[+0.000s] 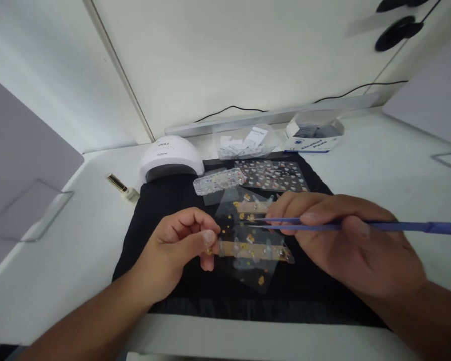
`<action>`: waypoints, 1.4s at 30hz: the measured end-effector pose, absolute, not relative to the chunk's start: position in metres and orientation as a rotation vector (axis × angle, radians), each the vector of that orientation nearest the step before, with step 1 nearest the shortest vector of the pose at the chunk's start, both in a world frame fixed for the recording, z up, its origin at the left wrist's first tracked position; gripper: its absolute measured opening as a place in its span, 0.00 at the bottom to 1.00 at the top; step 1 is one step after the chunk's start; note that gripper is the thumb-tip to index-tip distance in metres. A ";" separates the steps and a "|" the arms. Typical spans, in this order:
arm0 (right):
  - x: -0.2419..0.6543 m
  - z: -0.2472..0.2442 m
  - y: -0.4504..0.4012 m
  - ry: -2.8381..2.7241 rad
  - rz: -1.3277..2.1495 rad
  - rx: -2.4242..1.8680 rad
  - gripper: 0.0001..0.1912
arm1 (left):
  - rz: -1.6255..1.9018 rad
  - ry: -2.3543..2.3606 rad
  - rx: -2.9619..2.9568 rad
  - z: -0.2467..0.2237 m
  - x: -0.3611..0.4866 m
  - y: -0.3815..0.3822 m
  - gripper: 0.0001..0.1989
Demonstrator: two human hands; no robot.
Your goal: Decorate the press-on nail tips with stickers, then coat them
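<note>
My right hand (346, 240) grips long purple tweezers (334, 225), whose thin tips point left over a clear sticker sheet (261, 268). Small gold and orange motifs dot this see-through sheet. My left hand (184, 243) is closed at the sheet's left edge, thumb against fingers, pinching it. Through or beside the sheet show two tan strips: a lower strip (263, 250) bearing several clear nail tips, and an upper strip (253, 206) partly behind my right fingers. Whether anything sits between the tweezer tips is too small to tell.
A black cloth (158, 220) covers the white table. Behind stand a white nail lamp (173, 153), a bag of white packets (244, 145) and an alcohol pad box (313, 135). A rhinestone case (220, 181), a patterned sticker sheet (272, 175) and a polish bottle (124, 189) lie around.
</note>
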State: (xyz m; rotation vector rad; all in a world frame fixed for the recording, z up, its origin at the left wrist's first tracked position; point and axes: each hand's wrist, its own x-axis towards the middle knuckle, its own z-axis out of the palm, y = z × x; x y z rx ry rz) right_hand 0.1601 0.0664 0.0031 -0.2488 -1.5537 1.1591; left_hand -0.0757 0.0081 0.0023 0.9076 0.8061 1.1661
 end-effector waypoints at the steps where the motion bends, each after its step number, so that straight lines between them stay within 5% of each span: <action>1: 0.160 0.003 0.066 -1.558 1.155 -0.248 0.13 | 1.152 0.827 0.905 0.003 -0.075 0.008 0.09; 42: 0.165 -0.003 0.052 -1.813 1.024 -0.275 0.14 | 1.214 0.870 0.938 0.003 -0.072 0.012 0.15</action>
